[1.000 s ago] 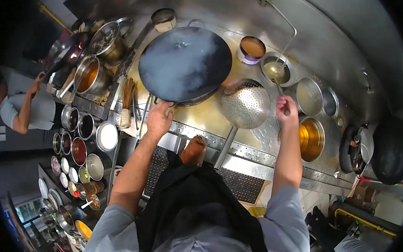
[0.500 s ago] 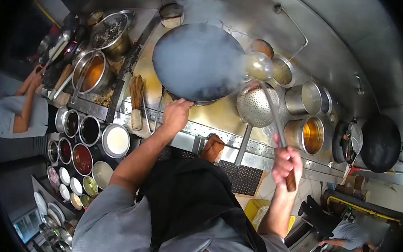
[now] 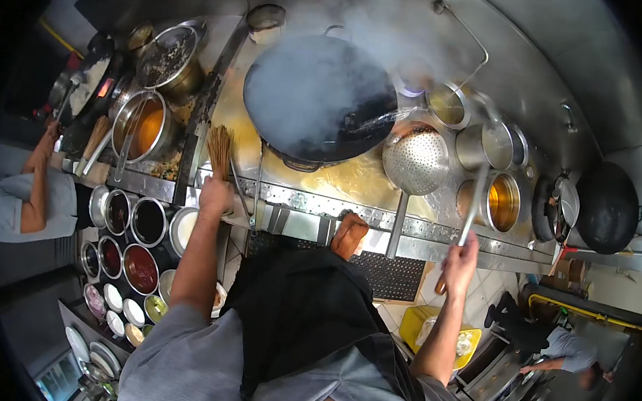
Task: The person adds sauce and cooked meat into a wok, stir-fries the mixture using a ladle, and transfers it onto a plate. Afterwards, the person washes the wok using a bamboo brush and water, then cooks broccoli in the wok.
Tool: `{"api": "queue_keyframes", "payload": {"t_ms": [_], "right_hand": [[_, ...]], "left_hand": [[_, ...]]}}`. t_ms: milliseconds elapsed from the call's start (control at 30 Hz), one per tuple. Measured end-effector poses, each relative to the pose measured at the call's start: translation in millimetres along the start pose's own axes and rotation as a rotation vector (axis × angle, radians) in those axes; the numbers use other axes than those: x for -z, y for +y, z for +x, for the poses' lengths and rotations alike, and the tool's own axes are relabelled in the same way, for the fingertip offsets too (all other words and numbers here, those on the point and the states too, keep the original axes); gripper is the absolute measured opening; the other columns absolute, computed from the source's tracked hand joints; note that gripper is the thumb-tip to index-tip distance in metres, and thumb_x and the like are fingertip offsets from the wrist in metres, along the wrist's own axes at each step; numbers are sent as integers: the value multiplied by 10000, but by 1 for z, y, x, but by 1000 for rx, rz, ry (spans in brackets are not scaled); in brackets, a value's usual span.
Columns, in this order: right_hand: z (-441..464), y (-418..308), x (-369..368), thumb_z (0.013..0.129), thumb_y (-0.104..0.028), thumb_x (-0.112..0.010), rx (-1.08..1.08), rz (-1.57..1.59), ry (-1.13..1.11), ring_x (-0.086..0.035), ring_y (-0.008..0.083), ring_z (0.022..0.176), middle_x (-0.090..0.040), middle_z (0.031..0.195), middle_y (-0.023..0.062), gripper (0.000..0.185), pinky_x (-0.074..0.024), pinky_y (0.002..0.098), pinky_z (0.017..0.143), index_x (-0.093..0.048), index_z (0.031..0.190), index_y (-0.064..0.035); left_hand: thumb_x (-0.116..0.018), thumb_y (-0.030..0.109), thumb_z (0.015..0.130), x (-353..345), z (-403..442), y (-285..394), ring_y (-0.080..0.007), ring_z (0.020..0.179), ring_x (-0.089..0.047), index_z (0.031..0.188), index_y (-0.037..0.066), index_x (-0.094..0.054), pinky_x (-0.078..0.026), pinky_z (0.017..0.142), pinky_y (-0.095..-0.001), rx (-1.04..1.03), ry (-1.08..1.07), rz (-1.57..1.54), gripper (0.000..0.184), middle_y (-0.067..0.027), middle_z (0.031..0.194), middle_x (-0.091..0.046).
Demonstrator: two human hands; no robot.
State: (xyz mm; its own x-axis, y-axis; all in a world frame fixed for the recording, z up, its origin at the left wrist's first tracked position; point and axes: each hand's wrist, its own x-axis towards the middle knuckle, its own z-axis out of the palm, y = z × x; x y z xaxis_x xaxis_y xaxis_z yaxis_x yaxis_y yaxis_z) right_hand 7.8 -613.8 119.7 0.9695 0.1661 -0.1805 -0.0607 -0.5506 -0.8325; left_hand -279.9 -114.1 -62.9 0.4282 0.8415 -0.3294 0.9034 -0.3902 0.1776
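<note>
A large black wok (image 3: 361,140) sits on the stove, steaming heavily, with liquid streaking in over its right side. My left hand (image 3: 217,196), slightly blurred, is closed around the handle of a bamboo wok brush (image 3: 220,150) left of the wok, bristles pointing up. In my right hand (image 3: 458,264) is the handle of a ladle (image 3: 475,202); its bowl end is smeared by motion near the metal pots at right. A perforated strainer (image 3: 415,158) with a long handle lies between the wok and the ladle.
A pot of orange liquid (image 3: 502,203) stands at right, another pot (image 3: 147,127) at left. Several sauce containers (image 3: 141,269) line the left side. A brown cloth (image 3: 349,235) hangs at the counter edge. One co-worker (image 3: 31,197) stands left, another (image 3: 569,348) far right.
My left hand has left the wok's near handle and moved left onto the brush. My right hand has swung the ladle rightward, away from the wok. Liquid now splashes into the wok.
</note>
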Motion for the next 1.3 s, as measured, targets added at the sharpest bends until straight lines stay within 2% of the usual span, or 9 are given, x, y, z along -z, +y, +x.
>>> {"api": "queue_keyframes", "payload": {"t_ms": [200, 467, 567, 700, 733, 867, 1033, 1167, 1300], "right_hand": [[111, 129, 62, 941, -71, -560, -153, -185, 440, -560, 175, 497, -597, 722, 97, 460, -454, 359, 437, -431, 1376, 3], [170, 196, 104, 918, -115, -602, -283, 15, 304, -589, 243, 525, -572, 670, 74, 163, -515, 384, 503, -522, 1027, -24], [142, 95, 52, 837, -73, -644, 176, -917, 941, -646, 456, 835, -664, 860, 212, 276, -504, 505, 818, -578, 1087, 25], [85, -10, -138, 873, -103, -695, 392, -201, 52, -643, 284, 1033, -665, 1149, 171, 400, -498, 411, 908, -615, 1254, -14], [50, -60, -176, 864, -126, -694, 848, -469, -94, -627, 338, 1087, -652, 1177, 200, 404, -494, 434, 924, -620, 1243, -10], [8, -98, -318, 852, -218, -701, 722, -333, -561, -630, 378, 1041, -666, 1076, 219, 393, -472, 472, 952, -622, 1166, 6], [20, -92, -340, 859, -230, -647, 755, -595, -537, -699, 345, 884, -713, 881, 160, 230, -511, 470, 876, -680, 967, -29], [21, -102, -333, 852, -163, -562, 718, -689, -597, -724, 359, 788, -724, 820, 188, 197, -540, 496, 791, -693, 890, -20], [19, -101, -334, 841, -147, -553, 689, -683, -582, -731, 364, 794, -725, 861, 232, 194, -553, 492, 760, -691, 872, -15]], "left_hand": [[-629, 352, 838, -36, -4, -21, -448, 1078, -648, 1581, 26, -3, -508, 945, -511, 136, -258, -84, 1025, -311, 1198, -643], [-599, 174, 860, 49, -51, 18, -279, 908, -665, 1475, 40, -384, -529, 882, -384, -175, 392, -859, 665, -172, 1150, -659], [-619, 170, 831, 170, -68, 81, -264, 891, -677, 1477, 115, -468, -537, 872, -359, -84, -47, -855, 666, -144, 1133, -685], [-692, 271, 820, 192, -23, 150, -354, 1011, -689, 1394, 158, -569, -538, 892, -400, -615, -91, -229, 598, -200, 1150, -695], [-712, 298, 820, 187, -7, 170, -392, 1036, -679, 1378, 171, -580, -539, 900, -428, -677, -181, -66, 587, -220, 1156, -688], [-752, 397, 776, 98, 131, 220, -377, 875, -713, 1199, 180, -667, -572, 750, -449, -758, -108, 237, 484, -180, 986, -731], [-719, 314, 790, 100, 89, 274, -223, 587, -670, 1138, 199, -681, -565, 574, -353, -530, -465, -157, 368, -96, 743, -700], [-747, 325, 752, 130, 82, 189, -335, 1077, -679, 1303, 247, -638, -521, 969, -446, -838, -210, 301, 567, -138, 1127, -719], [-724, 363, 825, 139, 156, 216, -338, 1006, -697, 1291, 248, -621, -553, 872, -466, -632, -10, 210, 491, -132, 1056, -731]]}}
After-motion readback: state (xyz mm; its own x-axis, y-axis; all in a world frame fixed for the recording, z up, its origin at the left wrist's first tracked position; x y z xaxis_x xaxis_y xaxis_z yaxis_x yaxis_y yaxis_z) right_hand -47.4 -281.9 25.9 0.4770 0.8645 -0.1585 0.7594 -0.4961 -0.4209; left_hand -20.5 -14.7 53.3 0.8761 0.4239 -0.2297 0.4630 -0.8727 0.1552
